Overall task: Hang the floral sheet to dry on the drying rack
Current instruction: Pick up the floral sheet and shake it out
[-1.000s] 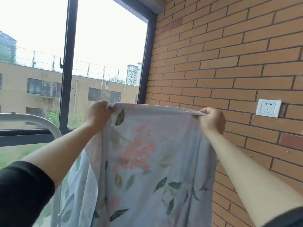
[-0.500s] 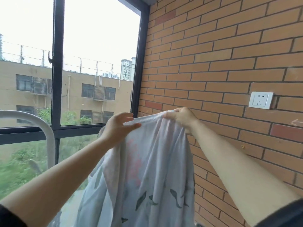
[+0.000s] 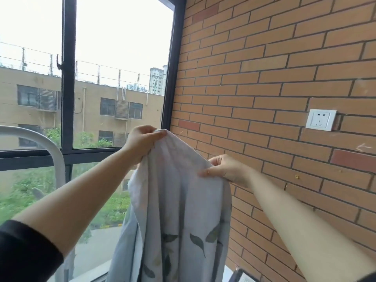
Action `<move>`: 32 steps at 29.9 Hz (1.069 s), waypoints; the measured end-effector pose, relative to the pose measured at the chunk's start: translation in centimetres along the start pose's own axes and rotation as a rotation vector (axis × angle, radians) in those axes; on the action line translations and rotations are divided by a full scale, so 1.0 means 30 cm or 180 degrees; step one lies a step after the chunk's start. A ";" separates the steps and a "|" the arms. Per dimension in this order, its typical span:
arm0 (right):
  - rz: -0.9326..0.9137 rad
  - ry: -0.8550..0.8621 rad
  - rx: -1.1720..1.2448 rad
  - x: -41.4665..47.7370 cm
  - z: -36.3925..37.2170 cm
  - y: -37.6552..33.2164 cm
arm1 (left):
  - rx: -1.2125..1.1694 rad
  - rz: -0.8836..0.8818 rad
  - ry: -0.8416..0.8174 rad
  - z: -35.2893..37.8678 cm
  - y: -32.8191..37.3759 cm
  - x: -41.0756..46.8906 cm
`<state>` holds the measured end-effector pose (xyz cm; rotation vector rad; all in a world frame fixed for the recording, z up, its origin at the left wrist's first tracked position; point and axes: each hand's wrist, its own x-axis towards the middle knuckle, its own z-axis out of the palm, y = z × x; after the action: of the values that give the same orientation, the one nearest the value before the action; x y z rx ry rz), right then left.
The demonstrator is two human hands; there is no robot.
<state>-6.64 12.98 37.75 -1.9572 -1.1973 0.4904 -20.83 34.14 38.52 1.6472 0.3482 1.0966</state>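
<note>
Fingers (image 3: pixel 157 134) of the left hand (image 3: pixel 142 144) and right hand (image 3: pixel 228 168) pinch the floral sheet (image 3: pixel 179 210).

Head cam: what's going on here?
A person holds a floral sheet up in both hands beside a brick wall and window. The left hand grips its top edge higher; the right hand pinches the edge lower, to the right. The cloth hangs bunched beneath, not yet draped over the white curved bar at left, probably the drying rack.
</note>
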 end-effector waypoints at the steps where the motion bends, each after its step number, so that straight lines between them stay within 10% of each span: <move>1: 0.0107 0.0124 -0.0073 -0.010 -0.013 0.043 | -0.0011 -0.0027 0.0260 -0.019 -0.005 0.028; 7: 0.0178 0.1937 -0.0872 0.001 -0.211 0.055 | 0.0429 0.0115 0.0567 -0.060 0.016 0.115; 12: -0.0964 0.3488 -0.0834 0.031 -0.374 -0.239 | 0.0812 0.0682 0.0958 -0.054 0.262 0.202; 26: -0.0882 0.2548 -0.0907 -0.011 -0.367 -0.179 | 0.1645 0.0711 0.1275 -0.129 0.169 0.202; 32: -0.0953 0.1914 -0.0583 0.041 -0.244 -0.184 | 0.1780 0.1112 0.0482 -0.026 0.127 0.123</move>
<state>-4.38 12.44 46.72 -1.8334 -1.1273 -0.3553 -20.59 35.73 43.62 2.1793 0.5115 1.4822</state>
